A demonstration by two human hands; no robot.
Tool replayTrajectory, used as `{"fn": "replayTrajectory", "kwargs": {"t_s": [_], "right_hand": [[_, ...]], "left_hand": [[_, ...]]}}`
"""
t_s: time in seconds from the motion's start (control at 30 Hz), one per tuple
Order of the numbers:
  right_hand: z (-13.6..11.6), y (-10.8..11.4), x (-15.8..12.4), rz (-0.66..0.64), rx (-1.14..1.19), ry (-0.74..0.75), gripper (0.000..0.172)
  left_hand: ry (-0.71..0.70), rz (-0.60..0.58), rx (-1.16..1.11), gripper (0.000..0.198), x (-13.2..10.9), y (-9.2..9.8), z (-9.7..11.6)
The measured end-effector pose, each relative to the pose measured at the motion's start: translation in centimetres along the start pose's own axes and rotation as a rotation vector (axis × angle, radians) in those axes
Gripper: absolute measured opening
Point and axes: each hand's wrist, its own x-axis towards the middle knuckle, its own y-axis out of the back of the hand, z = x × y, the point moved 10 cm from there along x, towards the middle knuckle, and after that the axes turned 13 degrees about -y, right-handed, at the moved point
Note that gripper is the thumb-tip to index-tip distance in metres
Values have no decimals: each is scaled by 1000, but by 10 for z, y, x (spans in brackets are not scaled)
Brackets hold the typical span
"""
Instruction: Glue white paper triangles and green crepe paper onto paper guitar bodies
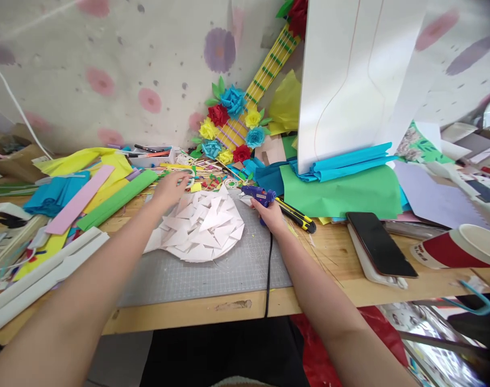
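Observation:
My right hand (271, 215) is closed round the handle of a blue glue gun (259, 194), whose black cord (268, 269) runs down off the table's front edge. The gun's nozzle points left at a white shape covered with overlapping paper triangles (200, 226) that lies on a grey cutting mat (213, 269). My left hand (170, 189) reaches over the far left edge of that shape with fingers spread and nothing in them, next to a small yellow scrap (195, 187).
A yellow-black utility knife (297, 216) lies just right of the glue gun. A phone (380, 243) and a tipped red paper cup (458, 248) lie at the right. Coloured paper sheets, foam strips, a paper-flower guitar (245, 115) and a tall white board (350, 80) crowd the back.

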Motion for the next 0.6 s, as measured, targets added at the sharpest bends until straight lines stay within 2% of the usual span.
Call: {"fn": "replayTrajectory", "kwargs": {"t_s": [0.07, 0.13, 0.23, 0.3, 0.37, 0.47, 0.6], "right_hand": [[0, 1, 1, 3, 11, 6, 44], [0, 1, 1, 9, 5, 7, 43], [0, 1, 2, 12, -19, 13, 42], [-1, 1, 1, 10, -30, 20, 41], [-2, 0, 1, 7, -33, 20, 42], [-3, -1, 1, -3, -27, 9, 42], [-2, -1, 2, -5, -9, 4, 41]], "left_hand": [[27, -82, 135, 39, 18, -9, -25], [18, -142, 174, 39, 31, -23, -43], [-13, -229, 258, 47, 41, -42, -58], [-36, -275, 343, 48, 44, -49, -61], [-69, -278, 397, 47, 47, -49, -56], [-170, -252, 377, 46, 51, -48, -32], [-309, -344, 237, 44, 51, -70, 4]]}}
